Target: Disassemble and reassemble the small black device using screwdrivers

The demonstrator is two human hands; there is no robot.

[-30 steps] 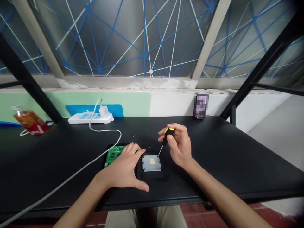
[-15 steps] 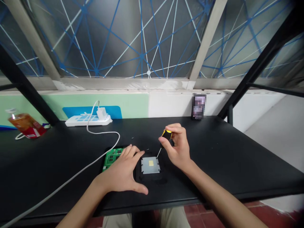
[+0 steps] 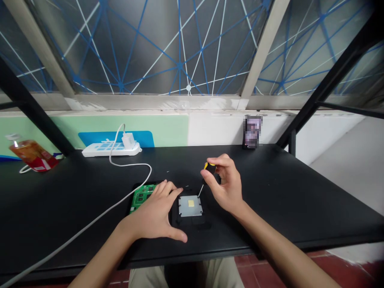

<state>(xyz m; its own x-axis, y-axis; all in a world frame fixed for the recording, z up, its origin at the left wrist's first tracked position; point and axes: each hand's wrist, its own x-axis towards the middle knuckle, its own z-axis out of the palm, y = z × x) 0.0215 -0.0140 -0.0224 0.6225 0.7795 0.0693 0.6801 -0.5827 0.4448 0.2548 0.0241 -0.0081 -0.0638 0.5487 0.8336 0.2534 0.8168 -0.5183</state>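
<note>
My right hand [image 3: 225, 182] is closed around the yellow-and-black handle of a screwdriver [image 3: 211, 168]. The screwdriver tilts, its thin tip at the top right corner of a square silver metal plate [image 3: 186, 211]. A pale yellow pad [image 3: 191, 203] sits in the middle of the plate, which is fixed in a black casing [image 3: 195, 225]. My left hand [image 3: 160, 210] lies over the casing's left side, thumb and fingers spread apart, holding nothing. Partly beneath it is a green circuit board [image 3: 144, 194] in a dark frame; my hand hides its lower right part.
A white cable [image 3: 114, 207] crosses the black table [image 3: 285, 200] from a white power strip [image 3: 99, 149] at the back. At the far left leans a bottle of orange drink [image 3: 33, 154]. A blurred phone-like object [image 3: 252, 133] stands against the wall. Tiny slivers lie behind the casing.
The screwdriver handle has turned slightly in my right hand's fingers, its tip still at the same corner. My left hand keeps its place. The whole view has shifted a little.
</note>
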